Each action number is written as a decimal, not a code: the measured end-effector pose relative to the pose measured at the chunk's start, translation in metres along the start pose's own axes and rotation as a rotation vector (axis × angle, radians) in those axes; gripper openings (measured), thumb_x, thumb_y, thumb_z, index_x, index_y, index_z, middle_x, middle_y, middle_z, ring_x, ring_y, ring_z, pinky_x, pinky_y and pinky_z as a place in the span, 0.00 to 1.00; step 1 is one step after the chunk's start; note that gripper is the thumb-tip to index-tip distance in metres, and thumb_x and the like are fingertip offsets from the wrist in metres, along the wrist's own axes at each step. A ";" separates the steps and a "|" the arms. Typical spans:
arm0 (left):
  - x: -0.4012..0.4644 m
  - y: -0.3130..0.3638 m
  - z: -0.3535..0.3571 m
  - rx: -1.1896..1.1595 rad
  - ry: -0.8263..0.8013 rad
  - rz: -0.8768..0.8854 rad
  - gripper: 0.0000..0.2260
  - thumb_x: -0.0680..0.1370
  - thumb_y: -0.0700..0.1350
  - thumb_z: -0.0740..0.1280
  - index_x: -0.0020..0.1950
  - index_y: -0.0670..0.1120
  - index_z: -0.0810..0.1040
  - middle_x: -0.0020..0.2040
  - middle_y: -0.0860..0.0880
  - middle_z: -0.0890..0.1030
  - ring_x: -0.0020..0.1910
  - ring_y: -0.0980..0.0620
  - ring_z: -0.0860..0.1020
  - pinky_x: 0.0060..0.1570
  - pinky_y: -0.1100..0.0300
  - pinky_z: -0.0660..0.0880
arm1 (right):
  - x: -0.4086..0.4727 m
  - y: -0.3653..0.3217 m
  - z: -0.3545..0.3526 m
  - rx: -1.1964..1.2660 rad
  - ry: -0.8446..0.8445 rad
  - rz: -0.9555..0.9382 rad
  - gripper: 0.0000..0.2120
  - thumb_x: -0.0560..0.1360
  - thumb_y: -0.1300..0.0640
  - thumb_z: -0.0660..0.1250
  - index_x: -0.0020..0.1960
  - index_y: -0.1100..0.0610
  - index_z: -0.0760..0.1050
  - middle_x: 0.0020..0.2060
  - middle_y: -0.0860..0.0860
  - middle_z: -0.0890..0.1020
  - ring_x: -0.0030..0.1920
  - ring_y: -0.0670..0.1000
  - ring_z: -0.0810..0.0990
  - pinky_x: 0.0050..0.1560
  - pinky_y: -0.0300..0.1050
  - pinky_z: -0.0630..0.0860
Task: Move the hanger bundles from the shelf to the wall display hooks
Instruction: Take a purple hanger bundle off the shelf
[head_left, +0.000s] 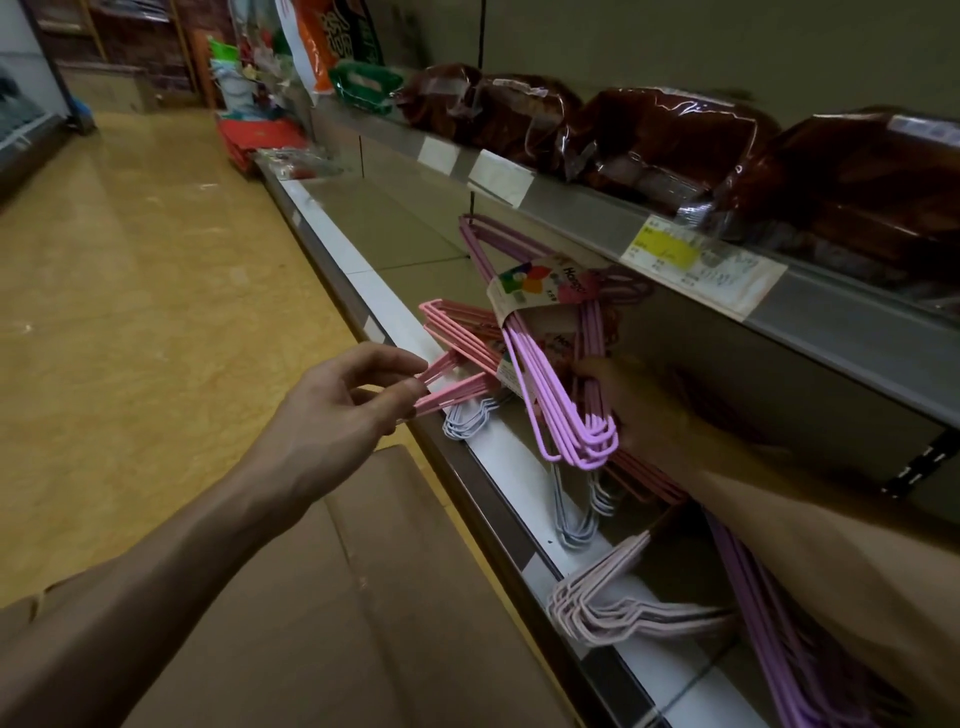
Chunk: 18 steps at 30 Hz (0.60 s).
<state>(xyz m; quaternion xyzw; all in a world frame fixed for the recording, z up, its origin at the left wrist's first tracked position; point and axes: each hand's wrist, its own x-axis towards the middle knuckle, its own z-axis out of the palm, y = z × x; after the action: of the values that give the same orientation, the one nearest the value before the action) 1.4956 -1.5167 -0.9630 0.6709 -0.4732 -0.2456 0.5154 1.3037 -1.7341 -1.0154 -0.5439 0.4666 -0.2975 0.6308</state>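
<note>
**Two bundles in hand, snags waiting below**

The left hand (353, 395) pinches the end of the pink hanger bundle (457, 343) between thumb and curled fingertips, a light hold at the very tip. The right hand (628, 400) reaches in under the upper shelf (831, 312); it sits against the purple hanger bundle (556, 384), but shadow hides the fingers, so I cannot tell how firmly it holds. Both bundles are raised just above the lower shelf (363, 270), their paper bands overlapping between the two hands.

The risk, as I judge it: the pink wires may slip from so shallow a pinch, or the crossed bundles may hook one another as they part. Beneath the grips lie pale blue hangers (467, 421) and, nearer the right forearm, pale pink hangers (597, 603), ready to catch.

The cardboard box (363, 597) below the left forearm shows closed flaps; its contents are hidden
</note>
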 end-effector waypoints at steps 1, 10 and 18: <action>-0.001 -0.001 -0.003 -0.007 0.012 -0.008 0.06 0.79 0.45 0.67 0.54 0.55 0.79 0.49 0.53 0.82 0.47 0.55 0.82 0.46 0.58 0.79 | -0.010 -0.001 0.006 0.029 -0.025 0.018 0.13 0.69 0.53 0.71 0.47 0.62 0.80 0.48 0.67 0.83 0.45 0.63 0.84 0.46 0.61 0.83; -0.013 -0.011 -0.052 0.021 0.118 -0.057 0.07 0.80 0.45 0.67 0.56 0.53 0.80 0.52 0.53 0.82 0.49 0.55 0.82 0.50 0.56 0.79 | -0.058 0.002 0.050 0.082 -0.250 -0.056 0.07 0.78 0.70 0.62 0.45 0.64 0.78 0.36 0.63 0.77 0.25 0.53 0.77 0.24 0.44 0.79; -0.033 -0.030 -0.104 0.188 0.281 -0.062 0.06 0.80 0.45 0.66 0.56 0.50 0.81 0.51 0.54 0.82 0.50 0.58 0.79 0.44 0.61 0.76 | -0.110 0.023 0.117 -0.191 -0.499 -0.092 0.05 0.79 0.69 0.63 0.53 0.70 0.75 0.36 0.58 0.82 0.32 0.52 0.80 0.31 0.44 0.78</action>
<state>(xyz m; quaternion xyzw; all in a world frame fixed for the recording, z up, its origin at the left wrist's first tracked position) 1.5779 -1.4393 -0.9594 0.7581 -0.3964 -0.1198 0.5038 1.3653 -1.5840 -1.0112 -0.6780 0.2974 -0.1371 0.6581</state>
